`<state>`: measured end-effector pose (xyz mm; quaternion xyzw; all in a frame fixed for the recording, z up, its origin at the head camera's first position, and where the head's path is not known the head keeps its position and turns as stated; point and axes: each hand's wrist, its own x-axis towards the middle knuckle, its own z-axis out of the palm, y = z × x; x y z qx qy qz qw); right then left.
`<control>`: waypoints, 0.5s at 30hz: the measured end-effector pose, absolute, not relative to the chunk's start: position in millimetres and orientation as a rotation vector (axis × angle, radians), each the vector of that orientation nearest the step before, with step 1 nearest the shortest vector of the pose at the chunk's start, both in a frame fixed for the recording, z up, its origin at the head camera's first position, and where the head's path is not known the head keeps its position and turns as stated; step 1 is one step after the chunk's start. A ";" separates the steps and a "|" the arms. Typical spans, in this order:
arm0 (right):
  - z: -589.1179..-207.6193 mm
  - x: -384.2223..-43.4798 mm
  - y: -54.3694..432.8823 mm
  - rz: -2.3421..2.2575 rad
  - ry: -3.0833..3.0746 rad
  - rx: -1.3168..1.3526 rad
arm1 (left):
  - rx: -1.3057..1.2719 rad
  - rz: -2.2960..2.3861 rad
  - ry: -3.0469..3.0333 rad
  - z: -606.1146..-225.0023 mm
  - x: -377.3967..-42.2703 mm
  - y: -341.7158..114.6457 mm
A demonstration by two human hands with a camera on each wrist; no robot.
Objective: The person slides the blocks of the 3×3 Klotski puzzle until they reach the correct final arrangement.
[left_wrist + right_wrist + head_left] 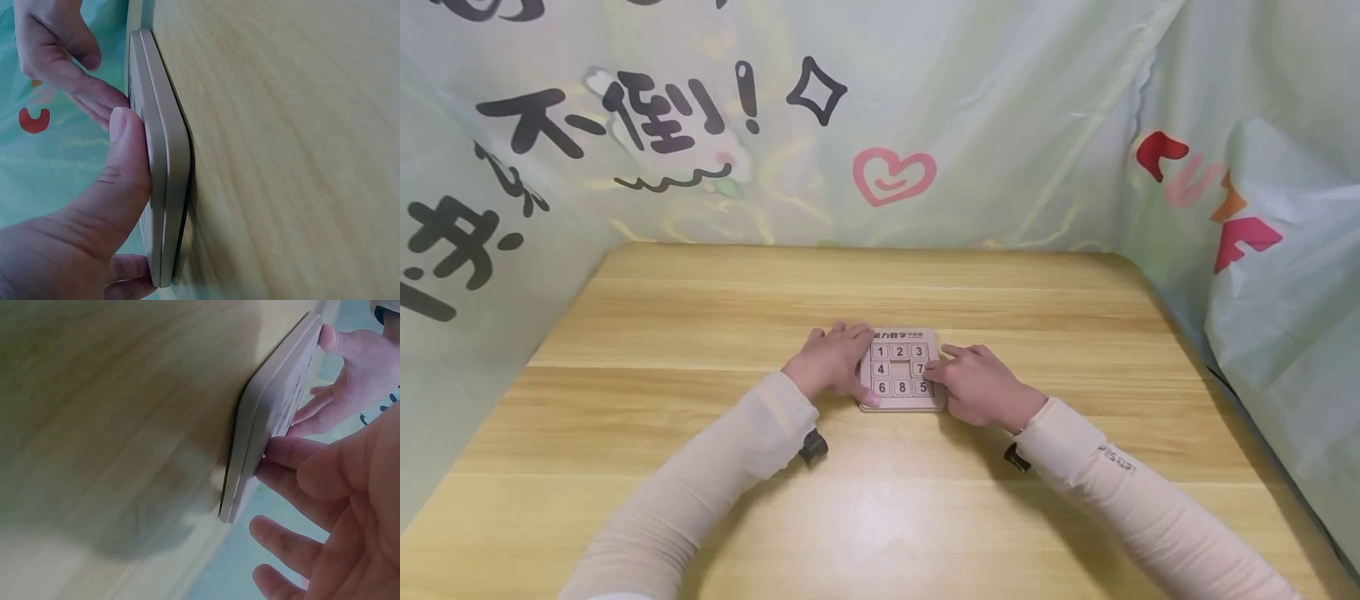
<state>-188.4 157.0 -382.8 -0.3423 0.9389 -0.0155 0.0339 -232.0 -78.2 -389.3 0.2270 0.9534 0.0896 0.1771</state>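
Observation:
A beige sliding number puzzle (pixel 900 403) lies flat on the table, and its middle slot is vacant. Its top row reads 1, 2, 3; below are 4 and 7, then 6, 8, 5. My left hand (pixel 829 360) holds the board's left side, with the thumb (pixel 119 172) at the near corner and fingers at the far edge. One fingertip of my right hand (pixel 983 387) touches the 7 tile (pixel 918 368) at the right. The other right fingers (pixel 287 544) are loosely extended, some lifted off the board. From the side, the puzzle (pixel 247 425) shows two stacked layers.
The wood-grain table (pixel 880 517) extends around the puzzle on every side. Behind it hangs a pale green printed cloth (pixel 1000 150), which also covers both sides. A dark strap piece (pixel 813 447) sits under the left cuff, another (pixel 1017 457) under the right.

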 end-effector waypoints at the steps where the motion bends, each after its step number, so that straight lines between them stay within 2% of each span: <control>1: -383.7 -188.0 157.2 -0.048 2.888 -1.049 | 0.642 0.260 2.699 -389.9 -231.4 -77.8; 15: -387.4 -186.1 164.8 -0.157 2.812 -1.034 | 0.663 0.187 2.692 -387.0 -230.9 -74.3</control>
